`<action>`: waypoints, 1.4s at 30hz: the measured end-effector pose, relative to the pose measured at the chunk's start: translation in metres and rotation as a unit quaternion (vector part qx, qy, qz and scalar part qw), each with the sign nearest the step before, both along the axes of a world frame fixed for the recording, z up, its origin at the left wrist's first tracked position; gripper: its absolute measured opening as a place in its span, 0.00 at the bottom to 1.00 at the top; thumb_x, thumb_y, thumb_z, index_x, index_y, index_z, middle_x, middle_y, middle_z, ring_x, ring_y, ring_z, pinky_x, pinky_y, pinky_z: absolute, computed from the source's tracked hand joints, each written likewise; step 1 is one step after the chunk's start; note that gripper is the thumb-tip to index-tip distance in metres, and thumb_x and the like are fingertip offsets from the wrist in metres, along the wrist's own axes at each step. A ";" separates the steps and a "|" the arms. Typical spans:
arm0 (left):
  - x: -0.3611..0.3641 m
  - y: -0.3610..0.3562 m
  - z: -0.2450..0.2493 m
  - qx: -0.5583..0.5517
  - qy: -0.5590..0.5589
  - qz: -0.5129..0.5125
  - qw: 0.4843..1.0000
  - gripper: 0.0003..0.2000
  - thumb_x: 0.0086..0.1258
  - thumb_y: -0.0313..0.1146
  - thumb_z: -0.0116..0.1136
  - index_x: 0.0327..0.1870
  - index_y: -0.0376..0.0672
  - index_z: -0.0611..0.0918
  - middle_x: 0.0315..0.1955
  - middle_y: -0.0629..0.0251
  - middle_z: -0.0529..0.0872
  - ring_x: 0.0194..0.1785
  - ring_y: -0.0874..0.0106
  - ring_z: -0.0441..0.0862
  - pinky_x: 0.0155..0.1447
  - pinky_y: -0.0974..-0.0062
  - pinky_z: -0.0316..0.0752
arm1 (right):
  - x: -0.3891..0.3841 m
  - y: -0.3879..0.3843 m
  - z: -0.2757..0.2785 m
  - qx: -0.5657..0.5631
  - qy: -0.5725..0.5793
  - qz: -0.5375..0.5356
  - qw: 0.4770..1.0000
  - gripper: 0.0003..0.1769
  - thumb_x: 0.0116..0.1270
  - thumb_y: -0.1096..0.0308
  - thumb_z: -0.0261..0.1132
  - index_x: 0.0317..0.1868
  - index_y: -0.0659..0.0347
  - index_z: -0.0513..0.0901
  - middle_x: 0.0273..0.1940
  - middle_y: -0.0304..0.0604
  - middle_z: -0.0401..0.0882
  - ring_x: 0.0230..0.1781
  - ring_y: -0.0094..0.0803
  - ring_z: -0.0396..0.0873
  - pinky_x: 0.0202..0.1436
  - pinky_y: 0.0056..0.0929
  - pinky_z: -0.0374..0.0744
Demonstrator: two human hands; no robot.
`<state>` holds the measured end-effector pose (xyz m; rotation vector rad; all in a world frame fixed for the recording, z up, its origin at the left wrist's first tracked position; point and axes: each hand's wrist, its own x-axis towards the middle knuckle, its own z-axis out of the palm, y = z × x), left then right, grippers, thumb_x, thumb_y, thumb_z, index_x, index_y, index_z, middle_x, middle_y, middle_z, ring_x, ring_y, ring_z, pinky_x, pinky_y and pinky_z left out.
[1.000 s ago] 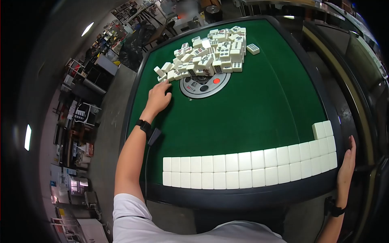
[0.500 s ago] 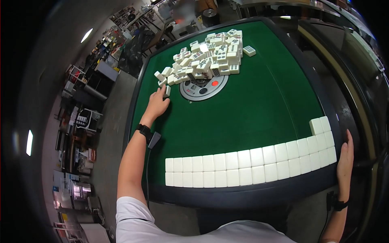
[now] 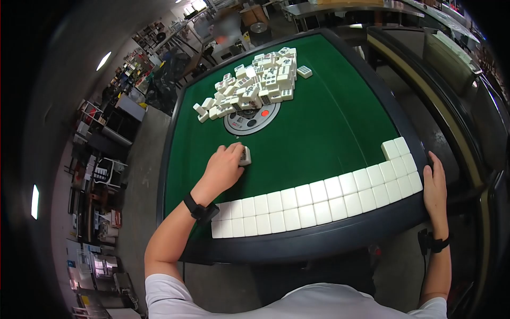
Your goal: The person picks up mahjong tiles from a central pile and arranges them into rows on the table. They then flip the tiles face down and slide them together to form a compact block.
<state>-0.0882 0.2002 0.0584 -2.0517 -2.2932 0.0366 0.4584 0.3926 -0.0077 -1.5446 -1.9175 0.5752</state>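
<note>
My left hand (image 3: 223,166) is closed on a mahjong tile (image 3: 246,156) above the green felt, left of the middle of the table. Part of the tile is hidden behind my fingers. In front of me run two long rows of white mahjong tiles (image 3: 308,199), blank backs up, with a short third row (image 3: 395,149) at the right end. My right hand (image 3: 436,186) rests by the table's right edge near that end, fingers stretched out and holding nothing. Farther back lies a jumbled heap of mahjong tiles (image 3: 255,85), several with faces showing.
A round control panel (image 3: 252,124) with a red button sits at the table's centre, partly covered by the heap. One loose tile (image 3: 304,72) lies right of the heap. A dark rim (image 3: 297,234) borders the table. Another machine with a dark frame (image 3: 404,69) stands at the right.
My left hand has drawn back from the heap's left edge towards me and to the right, bringing a tile along. My right hand stays by the table's right edge. The whole view has shifted slightly.
</note>
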 end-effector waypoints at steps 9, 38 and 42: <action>0.005 0.028 0.018 -0.013 0.004 -0.085 0.996 0.26 0.64 0.36 0.70 0.65 0.46 0.82 0.49 0.59 0.85 0.59 0.57 0.78 0.69 0.58 0.67 | 0.000 -0.004 0.001 0.042 0.003 0.000 0.999 0.28 0.87 0.57 0.56 0.80 0.62 0.75 0.77 0.56 0.77 0.79 0.52 0.74 0.83 0.44 0.69; -0.010 0.003 0.000 -0.012 -0.238 0.115 0.964 0.18 0.78 0.36 0.64 0.63 0.39 0.91 0.50 0.54 0.93 0.50 0.63 0.90 0.58 0.64 0.85 | 0.001 0.000 -0.006 0.057 -0.004 0.014 0.998 0.29 0.86 0.54 0.57 0.78 0.62 0.77 0.74 0.58 0.80 0.76 0.54 0.76 0.81 0.46 0.71; 0.014 0.008 0.006 -0.046 -0.311 0.146 0.938 0.15 0.77 0.34 0.66 0.56 0.34 0.92 0.39 0.62 0.94 0.41 0.72 0.90 0.50 0.69 0.85 | 0.001 -0.001 -0.007 0.080 -0.024 0.022 0.996 0.30 0.85 0.53 0.58 0.77 0.63 0.78 0.73 0.57 0.81 0.74 0.54 0.77 0.81 0.47 0.71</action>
